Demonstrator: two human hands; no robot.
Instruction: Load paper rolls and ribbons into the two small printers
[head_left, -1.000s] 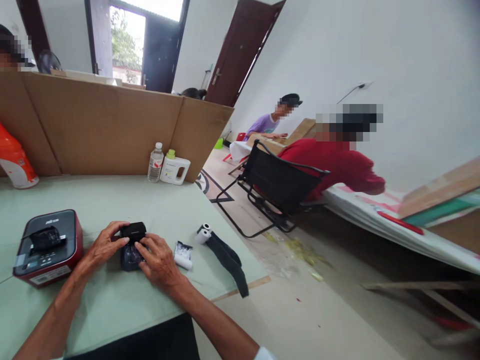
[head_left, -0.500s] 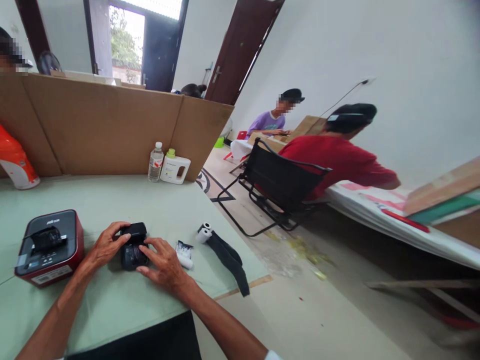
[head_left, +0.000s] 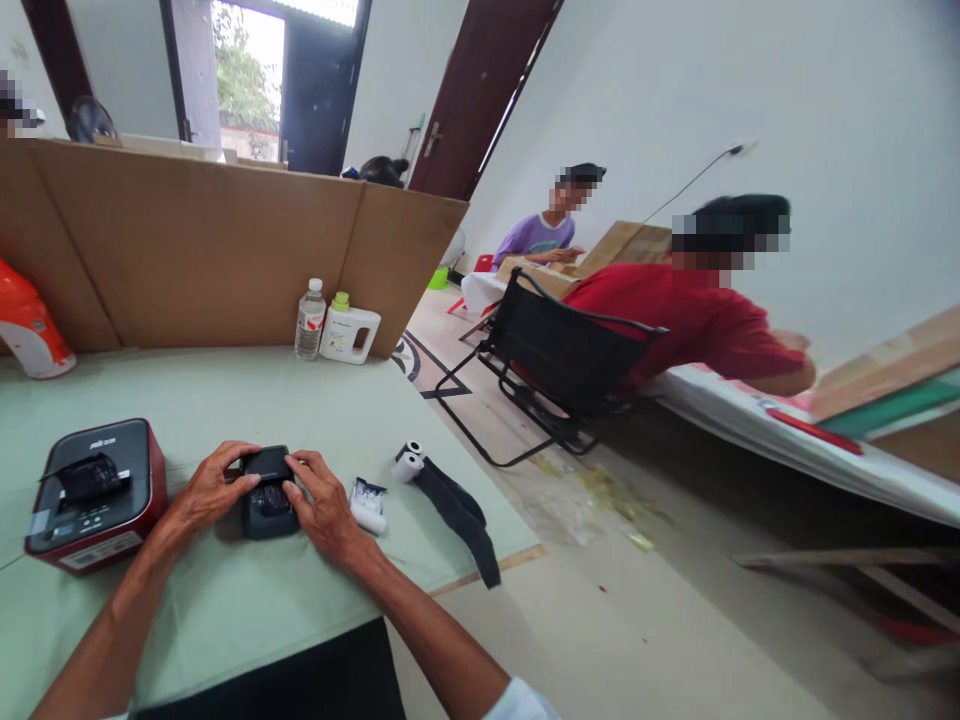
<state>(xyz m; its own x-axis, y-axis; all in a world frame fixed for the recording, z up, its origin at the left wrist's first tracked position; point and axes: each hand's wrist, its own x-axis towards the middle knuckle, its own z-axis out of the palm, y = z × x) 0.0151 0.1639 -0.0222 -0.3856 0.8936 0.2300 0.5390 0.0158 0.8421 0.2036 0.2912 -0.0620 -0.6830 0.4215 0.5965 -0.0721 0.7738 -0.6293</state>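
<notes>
A small black printer-like device (head_left: 268,512) with a hinged lid (head_left: 265,461) sits on the pale green tabletop, and crinkled shiny black film shows in its opening. My left hand (head_left: 217,490) holds the lid's left edge between thumb and fingers. On the opposite side, my right hand (head_left: 324,505) has its fingers closed on the right edge, the thumb near the film. To the left stands a larger dark red and black printer (head_left: 97,495) with black film on top. Right of my hands lie a small white roll in a clear wrapper (head_left: 368,506) and a black ribbon (head_left: 457,515) with white cores (head_left: 409,462).
A cardboard partition (head_left: 225,250) borders the table's far side. Before it stand a water bottle (head_left: 310,322), a white jug (head_left: 350,332) and an orange bottle (head_left: 34,320). A person in red (head_left: 675,320) sits on a black chair (head_left: 562,350) to the right; another in purple (head_left: 536,238) sits beyond.
My right hand has shifted up from the device's lower part to the lid's right edge. My left hand stays on the lid. The person in red has turned slightly.
</notes>
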